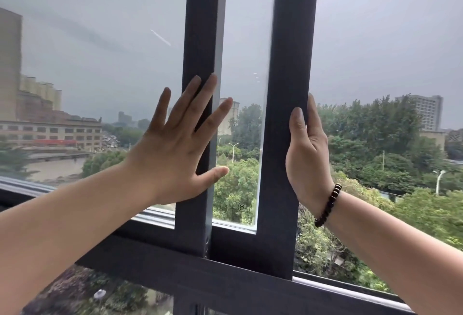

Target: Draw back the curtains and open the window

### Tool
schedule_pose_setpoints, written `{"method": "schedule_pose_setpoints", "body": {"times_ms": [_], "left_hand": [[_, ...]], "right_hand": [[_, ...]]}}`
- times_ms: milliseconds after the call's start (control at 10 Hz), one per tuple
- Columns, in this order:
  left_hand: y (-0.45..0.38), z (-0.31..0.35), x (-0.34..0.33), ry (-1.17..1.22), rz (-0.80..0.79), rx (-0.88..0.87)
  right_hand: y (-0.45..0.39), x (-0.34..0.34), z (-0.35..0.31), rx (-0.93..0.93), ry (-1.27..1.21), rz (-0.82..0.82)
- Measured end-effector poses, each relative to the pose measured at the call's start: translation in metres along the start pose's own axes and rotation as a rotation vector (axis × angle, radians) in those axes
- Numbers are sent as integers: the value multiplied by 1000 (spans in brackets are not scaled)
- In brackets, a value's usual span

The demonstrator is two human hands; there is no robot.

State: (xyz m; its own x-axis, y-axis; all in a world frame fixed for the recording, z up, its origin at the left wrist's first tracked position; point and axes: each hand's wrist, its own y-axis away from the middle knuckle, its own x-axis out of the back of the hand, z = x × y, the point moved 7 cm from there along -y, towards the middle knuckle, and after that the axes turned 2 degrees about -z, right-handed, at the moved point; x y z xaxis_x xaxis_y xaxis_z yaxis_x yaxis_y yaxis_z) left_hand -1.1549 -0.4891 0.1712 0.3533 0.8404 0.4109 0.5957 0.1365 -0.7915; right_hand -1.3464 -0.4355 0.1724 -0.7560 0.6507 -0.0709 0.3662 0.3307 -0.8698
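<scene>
A dark grey sliding window fills the head view. Its sliding sash [283, 39] stands near the middle, overlapping the fixed left pane's upright [200, 26] by a narrow strip of glass. To the right of the sash the opening shows trees with no glass in front. My left hand [175, 144] lies flat with fingers spread across the left upright and the glass. My right hand [307, 149], with a dark bead bracelet on the wrist, wraps around the sash's right edge, thumb on its front face. No curtain is in view.
The bottom frame rail [175, 272] and its track [350, 289] run across below the hands. Another glass pane [87, 294] sits under the rail. Outside are buildings at left and far right, with trees below.
</scene>
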Motion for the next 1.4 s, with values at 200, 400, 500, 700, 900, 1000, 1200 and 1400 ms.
{"method": "schedule_pose_setpoints", "body": {"times_ms": [200, 400, 500, 700, 900, 1000, 1200, 1400], "left_hand": [[8, -5, -4, 93, -4, -16], [8, -9, -7, 106, -18, -59], [10, -12, -9, 144, -32, -79], [22, -15, -17, 193, -80, -133], [26, -17, -22, 228, -93, -153], [26, -17, -23, 252, -97, -153], [28, -17, -23, 244, -122, -148], [33, -15, -16, 273, -201, -112]], "right_hand": [[0, -28, 3, -30, -18, -10], [2, -51, 5, -18, -20, -15], [4, -65, 4, -18, -60, -11], [12, -92, -1, -42, 187, -219], [4, -112, 21, -144, -65, -293], [4, -119, 21, -137, -195, -335], [8, -129, 18, -192, -229, -366], [11, -118, 11, -291, -38, -437]]}}
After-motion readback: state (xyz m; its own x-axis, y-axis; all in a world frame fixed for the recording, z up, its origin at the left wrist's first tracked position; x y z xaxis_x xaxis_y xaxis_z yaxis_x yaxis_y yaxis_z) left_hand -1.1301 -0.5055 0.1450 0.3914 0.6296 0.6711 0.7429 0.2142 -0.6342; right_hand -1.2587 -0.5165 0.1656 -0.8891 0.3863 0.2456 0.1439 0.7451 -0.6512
